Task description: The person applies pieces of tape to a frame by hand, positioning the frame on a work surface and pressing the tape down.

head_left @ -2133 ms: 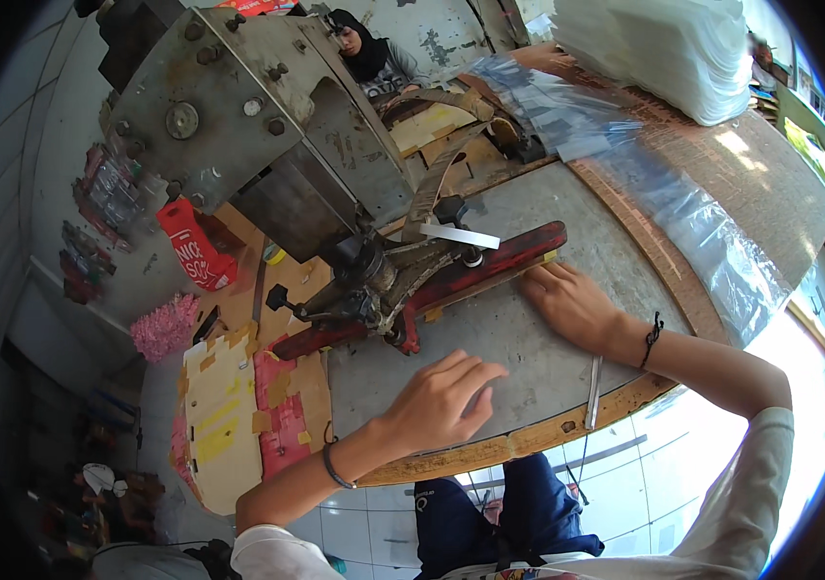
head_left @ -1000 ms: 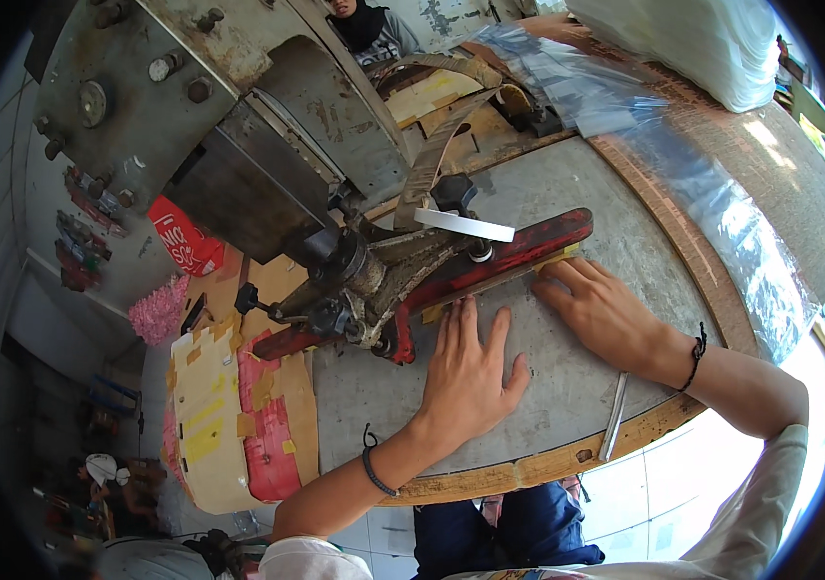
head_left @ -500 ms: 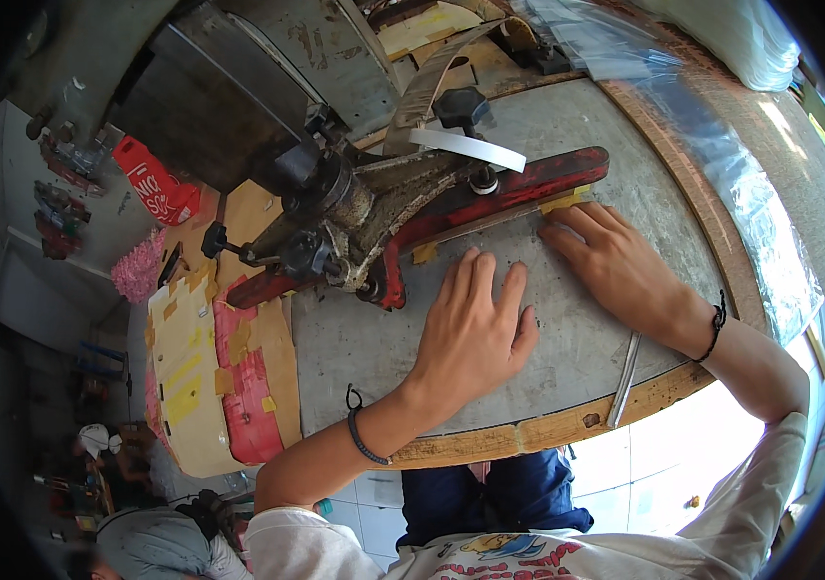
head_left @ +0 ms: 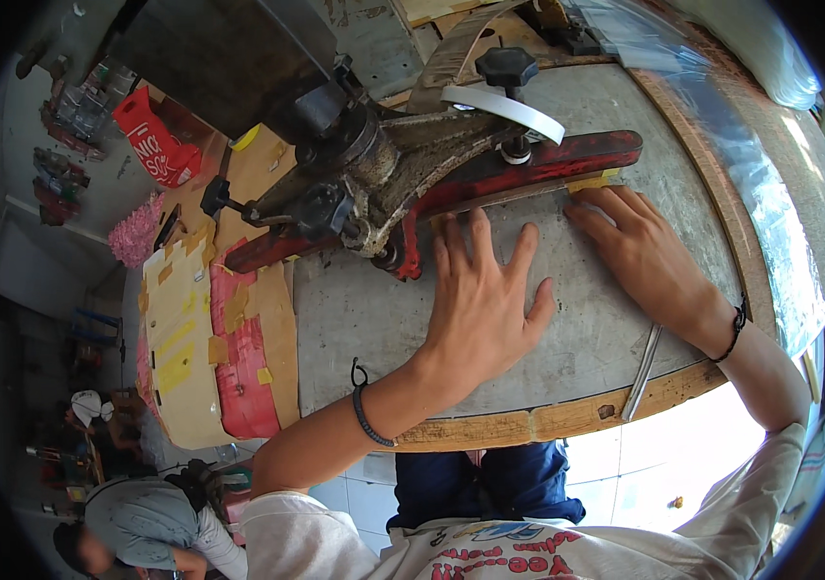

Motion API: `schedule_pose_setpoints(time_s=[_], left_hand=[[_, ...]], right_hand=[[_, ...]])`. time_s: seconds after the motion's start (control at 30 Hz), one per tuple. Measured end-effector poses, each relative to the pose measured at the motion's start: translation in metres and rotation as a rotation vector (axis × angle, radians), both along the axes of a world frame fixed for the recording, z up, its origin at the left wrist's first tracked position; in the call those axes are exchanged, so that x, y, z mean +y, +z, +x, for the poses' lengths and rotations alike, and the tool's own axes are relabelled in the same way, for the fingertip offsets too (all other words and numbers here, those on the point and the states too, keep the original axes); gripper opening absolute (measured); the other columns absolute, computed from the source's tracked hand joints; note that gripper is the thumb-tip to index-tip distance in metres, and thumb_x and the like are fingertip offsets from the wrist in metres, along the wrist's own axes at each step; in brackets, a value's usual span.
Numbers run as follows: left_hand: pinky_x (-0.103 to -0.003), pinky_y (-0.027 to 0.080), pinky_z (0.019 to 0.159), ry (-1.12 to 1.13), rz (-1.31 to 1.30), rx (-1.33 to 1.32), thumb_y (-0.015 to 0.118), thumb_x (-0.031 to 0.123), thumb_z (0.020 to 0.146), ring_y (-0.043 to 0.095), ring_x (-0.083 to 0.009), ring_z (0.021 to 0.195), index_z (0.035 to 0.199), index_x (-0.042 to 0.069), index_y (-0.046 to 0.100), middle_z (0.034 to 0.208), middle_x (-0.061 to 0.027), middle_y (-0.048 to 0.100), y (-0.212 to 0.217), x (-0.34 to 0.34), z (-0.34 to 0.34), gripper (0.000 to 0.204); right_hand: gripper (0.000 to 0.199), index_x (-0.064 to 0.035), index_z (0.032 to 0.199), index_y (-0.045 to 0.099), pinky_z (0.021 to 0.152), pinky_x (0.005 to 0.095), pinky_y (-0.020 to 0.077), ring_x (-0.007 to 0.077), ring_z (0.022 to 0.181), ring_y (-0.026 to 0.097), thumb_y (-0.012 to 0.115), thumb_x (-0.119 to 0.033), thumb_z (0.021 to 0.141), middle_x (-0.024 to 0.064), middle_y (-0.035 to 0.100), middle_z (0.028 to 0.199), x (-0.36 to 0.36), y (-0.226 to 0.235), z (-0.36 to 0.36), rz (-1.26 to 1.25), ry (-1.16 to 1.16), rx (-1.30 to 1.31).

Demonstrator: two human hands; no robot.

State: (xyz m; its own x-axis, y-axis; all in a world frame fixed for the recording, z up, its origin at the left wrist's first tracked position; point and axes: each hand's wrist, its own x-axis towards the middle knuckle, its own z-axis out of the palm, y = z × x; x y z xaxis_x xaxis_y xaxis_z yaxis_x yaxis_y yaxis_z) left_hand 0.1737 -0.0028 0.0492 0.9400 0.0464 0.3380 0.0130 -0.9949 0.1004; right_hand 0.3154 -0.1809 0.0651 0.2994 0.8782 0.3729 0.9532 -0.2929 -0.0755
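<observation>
Our left hand (head_left: 480, 314) has its fingers spread apart just beside the red bar (head_left: 582, 149), which stretches across the grey tabletop (head_left: 374, 338); our right hand (head_left: 649, 256) bends its fingers near yellow tape (head_left: 594, 180), and we cannot tell whether they pinch anything

The bar (head_left: 572, 155) is black-smudged red, the tabletop (head_left: 364, 338) grey, the strip (head_left: 490, 101) white.

Left hand (head_left: 482, 300) splayed, right (head_left: 652, 261) perhaps curled.
</observation>
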Motion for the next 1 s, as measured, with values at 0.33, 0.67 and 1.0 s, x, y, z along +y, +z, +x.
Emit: schedule_pose_setpoints(time_s=[0.33, 0.67, 1.0], left_hand=[[-0.065, 0.031, 0.11, 0.099, 0.075, 0.014, 0.057, 0.041, 0.096, 0.038, -0.0622, 0.127, 0.144, 0.0, 0.045, 0.134, -0.0479, 0.034, -0.003, -0.005, -0.005, 0.064], [-0.064, 0.036, 0.109, 0.092, 0.07, -0.01, 0.053, 0.042, 0.099, 0.038, -0.068, 0.129, 0.145, -0.003, 0.045, 0.139, -0.0548, 0.029, -0.007, -0.004, -0.008, 0.066], [-0.044, 0.053, 0.077, -0.025, 0.376, -0.037, 0.064, 0.025, 0.091, 0.071, -0.037, 0.088, 0.109, -0.001, 0.069, 0.098, -0.0287, 0.069, 0.003, -0.013, -0.016, 0.032]], right_hand=[[0.037, 0.0014, 0.124, 0.064, 0.111, 0.0384, 0.0429, 0.0268, 0.13, 0.054, 0.058, -0.002, 0.088, 0.0125, 0.058, 0.133, 0.0, 0.0, 0.0, -0.018, -0.031, 0.012], [0.036, -0.0004, 0.128, 0.062, 0.109, 0.0403, 0.0447, 0.0291, 0.127, 0.056, 0.059, -0.006, 0.092, 0.0147, 0.059, 0.137, -0.001, 0.001, -0.003, 0.003, -0.052, 0.006], [0.026, 0.0011, 0.117, 0.067, 0.102, 0.0429, 0.0483, 0.033, 0.117, 0.06, 0.062, -0.015, 0.097, 0.015, 0.066, 0.122, 0.008, 0.0, -0.008, 0.054, -0.029, 0.067]])
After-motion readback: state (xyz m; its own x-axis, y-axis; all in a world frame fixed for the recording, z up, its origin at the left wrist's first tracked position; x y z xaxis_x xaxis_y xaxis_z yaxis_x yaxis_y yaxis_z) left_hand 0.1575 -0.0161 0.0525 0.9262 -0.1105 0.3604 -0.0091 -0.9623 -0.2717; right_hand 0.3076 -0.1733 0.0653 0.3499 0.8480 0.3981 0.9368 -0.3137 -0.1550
